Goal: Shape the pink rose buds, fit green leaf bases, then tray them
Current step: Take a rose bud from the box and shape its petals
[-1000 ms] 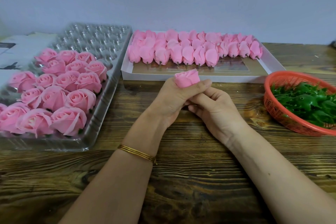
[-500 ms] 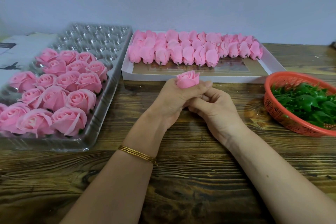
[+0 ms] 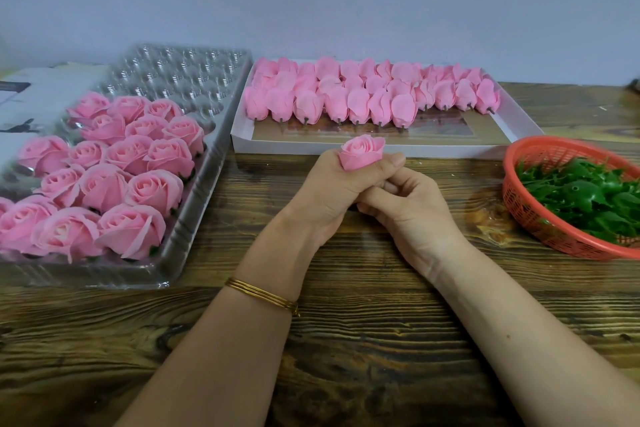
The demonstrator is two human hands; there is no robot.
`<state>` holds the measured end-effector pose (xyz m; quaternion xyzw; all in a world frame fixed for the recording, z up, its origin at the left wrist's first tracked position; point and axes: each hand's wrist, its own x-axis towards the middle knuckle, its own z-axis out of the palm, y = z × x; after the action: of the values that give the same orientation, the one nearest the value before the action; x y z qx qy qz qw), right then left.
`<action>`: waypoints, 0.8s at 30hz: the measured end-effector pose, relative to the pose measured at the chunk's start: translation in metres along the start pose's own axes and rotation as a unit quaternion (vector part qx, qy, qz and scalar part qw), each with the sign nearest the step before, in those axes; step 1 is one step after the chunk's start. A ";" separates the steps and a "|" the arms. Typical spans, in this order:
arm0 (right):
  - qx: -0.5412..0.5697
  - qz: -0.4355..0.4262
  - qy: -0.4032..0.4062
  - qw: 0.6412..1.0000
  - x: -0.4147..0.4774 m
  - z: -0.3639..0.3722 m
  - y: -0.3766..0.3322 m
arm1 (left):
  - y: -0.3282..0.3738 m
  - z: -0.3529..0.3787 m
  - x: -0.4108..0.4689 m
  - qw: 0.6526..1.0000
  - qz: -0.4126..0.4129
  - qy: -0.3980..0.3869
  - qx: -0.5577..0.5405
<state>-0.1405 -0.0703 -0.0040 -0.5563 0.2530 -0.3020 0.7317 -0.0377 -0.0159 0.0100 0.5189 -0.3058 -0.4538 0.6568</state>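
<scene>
My left hand (image 3: 329,191) grips a pink rose bud (image 3: 362,151) from below, its open face tilted up toward me. My right hand (image 3: 412,212) lies curled under and against the left hand's fingers; what its fingertips touch is hidden. A clear plastic tray (image 3: 194,218) on the left holds several shaped roses (image 3: 104,180). A white box (image 3: 398,149) at the back holds rows of unshaped pink buds (image 3: 367,94). An orange basket (image 3: 540,218) at the right holds green leaf bases (image 3: 588,198).
Everything stands on a dark wooden table (image 3: 346,340) against a pale wall. White paper (image 3: 34,90) lies at the far left behind the tray. The tray's rear cups (image 3: 180,70) hold nothing.
The bud has turned in my left hand, so its spiral centre now faces up and its petals look more spread. Both hands stayed in place.
</scene>
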 end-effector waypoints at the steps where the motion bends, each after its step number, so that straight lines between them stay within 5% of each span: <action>1: 0.003 0.000 0.003 1.000 0.000 0.000 0.000 | 0.000 0.000 0.000 1.000 0.000 0.000 0.003; 7: 0.015 0.039 0.007 0.999 0.000 0.001 -0.005 | -0.005 0.000 0.001 0.998 0.044 0.041 0.024; 12: 0.050 0.039 0.086 0.994 0.003 -0.003 -0.011 | -0.012 -0.003 0.007 0.971 0.115 0.119 0.170; 24: 0.001 -0.004 0.110 0.994 -0.003 0.002 -0.011 | -0.012 0.002 0.003 0.941 0.109 0.091 0.308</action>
<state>-0.1429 -0.0690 0.0075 -0.5197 0.3295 -0.3644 0.6990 -0.0415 -0.0201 -0.0013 0.6988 -0.4238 -0.2137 0.5351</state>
